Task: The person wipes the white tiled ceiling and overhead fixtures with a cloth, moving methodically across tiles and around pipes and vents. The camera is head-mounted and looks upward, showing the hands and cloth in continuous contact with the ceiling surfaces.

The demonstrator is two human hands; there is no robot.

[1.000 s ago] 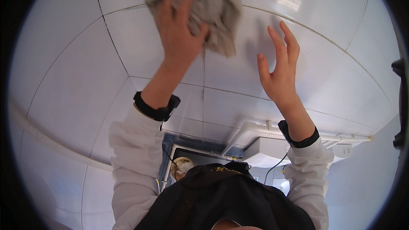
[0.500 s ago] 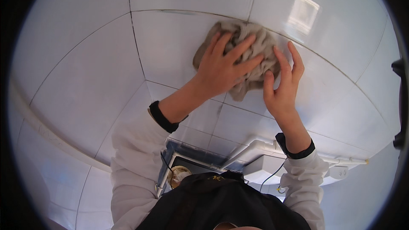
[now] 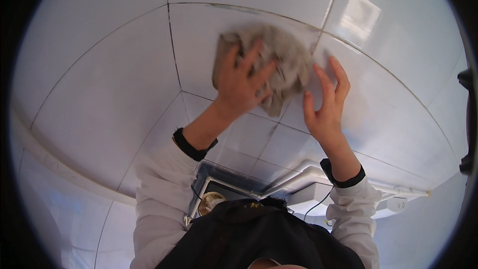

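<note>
A crumpled grey-beige cloth (image 3: 286, 55) lies against the white tiled wall (image 3: 124, 69), its outline smeared by motion. Over its left part, my left hand (image 3: 239, 84) presses with fingers spread, holding the cloth to the tiles. My right hand (image 3: 326, 107) is raised just right of the cloth, fingers apart and slightly curled, with nothing in them. Its fingertips are near the wall; I cannot tell whether they touch it. Dark grout lines run between the tiles around both hands.
Below my hands are a white pipe (image 3: 298, 174) and a white box-shaped fixture (image 3: 311, 197). A cream round container (image 3: 211, 202) sits near a dark-blue-edged recess (image 3: 209, 172). A pale curved ledge (image 3: 74, 177) runs along the left.
My left hand and the cloth have moved left across the tiles. My right hand, formerly at the cloth's right edge, now stands apart from it. The view has shifted slightly.
</note>
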